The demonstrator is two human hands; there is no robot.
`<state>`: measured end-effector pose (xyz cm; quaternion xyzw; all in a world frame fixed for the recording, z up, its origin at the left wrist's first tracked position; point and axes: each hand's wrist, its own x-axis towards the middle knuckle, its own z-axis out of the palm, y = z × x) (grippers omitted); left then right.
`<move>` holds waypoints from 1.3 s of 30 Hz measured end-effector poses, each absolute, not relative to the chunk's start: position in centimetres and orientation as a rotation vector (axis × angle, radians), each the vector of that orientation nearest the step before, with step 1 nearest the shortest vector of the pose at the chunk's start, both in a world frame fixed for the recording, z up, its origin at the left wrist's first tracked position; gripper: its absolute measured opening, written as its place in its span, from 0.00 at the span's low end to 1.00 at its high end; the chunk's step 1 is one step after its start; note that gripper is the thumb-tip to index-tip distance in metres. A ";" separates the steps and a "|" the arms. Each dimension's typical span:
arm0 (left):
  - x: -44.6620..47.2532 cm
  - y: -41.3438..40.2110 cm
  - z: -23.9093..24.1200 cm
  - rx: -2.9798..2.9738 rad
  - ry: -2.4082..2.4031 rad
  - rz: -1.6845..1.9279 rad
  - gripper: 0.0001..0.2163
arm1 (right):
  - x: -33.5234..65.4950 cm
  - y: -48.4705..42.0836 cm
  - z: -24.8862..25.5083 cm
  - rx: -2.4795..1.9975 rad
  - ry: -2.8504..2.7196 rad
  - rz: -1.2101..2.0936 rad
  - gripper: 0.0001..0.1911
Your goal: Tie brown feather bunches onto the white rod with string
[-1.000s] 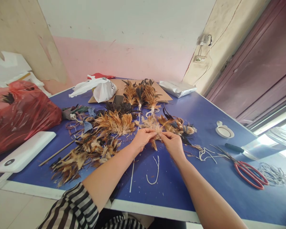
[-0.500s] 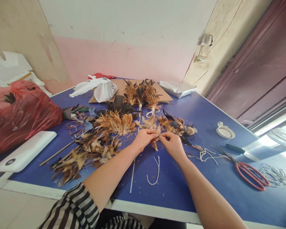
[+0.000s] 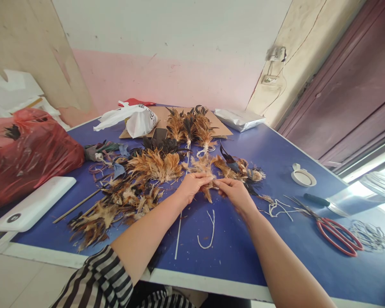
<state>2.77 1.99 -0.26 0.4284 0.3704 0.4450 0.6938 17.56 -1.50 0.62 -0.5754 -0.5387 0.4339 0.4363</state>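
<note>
My left hand (image 3: 194, 186) pinches a small light-brown feather, its fingertips pressed together. Close beside it, my right hand (image 3: 231, 189) is closed at the same feather; its thumb and forefinger pinch the feather's end. Pale brown feathers (image 3: 201, 164) lie just beyond my fingers. Left of my left hand is a row of orange-brown feathers (image 3: 157, 166), with a loose heap of mixed feathers (image 3: 115, 201) nearer to me. A dark and brown feather bunch (image 3: 240, 167) rests past my right hand. On the blue table in front of me lies a short white string (image 3: 213, 231).
Tied feather bundles (image 3: 191, 126) lie on cardboard (image 3: 224, 129) at the back. Red-handled scissors (image 3: 338, 235), a knife (image 3: 324, 203), a tape roll (image 3: 303, 177) and tangled string (image 3: 372, 235) lie right. A red plastic bag (image 3: 35, 154) and a white power bank (image 3: 35, 203) stand left.
My right hand has shifted slightly right and its wrist has turned a little. My left hand stays almost in place, and the things on the table look the same.
</note>
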 end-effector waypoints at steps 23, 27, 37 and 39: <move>2.8 1.3 0.3 0.934 0.600 0.919 0.14 | 17.3 -1.3 0.1 -0.907 -0.878 1.659 0.13; 2.9 1.3 0.3 0.974 0.615 0.947 0.12 | 16.9 -1.4 0.1 -0.962 -0.951 1.623 0.14; 0.4 2.6 3.0 0.747 0.731 1.093 0.07 | 20.6 -0.9 1.8 -1.556 -1.343 0.796 0.16; -0.4 2.4 3.3 0.755 0.784 1.092 0.07 | 20.9 -1.1 2.1 -1.649 -1.559 0.714 0.14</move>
